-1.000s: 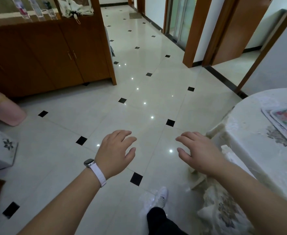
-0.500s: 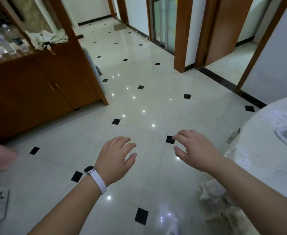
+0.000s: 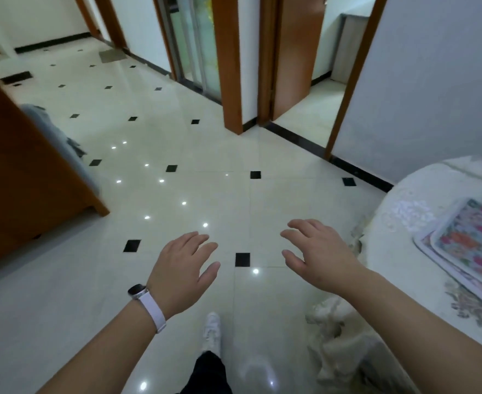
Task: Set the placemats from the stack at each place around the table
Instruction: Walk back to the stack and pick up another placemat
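Both hands empty: left hand (image 3: 181,270) and right hand (image 3: 319,255) hover with fingers spread over the floor (image 3: 148,265). Placemats (image 3: 473,245) lie on the bench (image 3: 421,220), right edge. Risk: snagging the draped tablecloth (image 3: 345,354) underfoot, dragging the mats off.

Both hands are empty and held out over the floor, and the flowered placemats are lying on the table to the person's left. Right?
Not quite. The head view shows the placemats lying on the table to the person's right, beside the right hand, not the left. The rest holds: the left hand and the right hand are both empty, held out over the floor.
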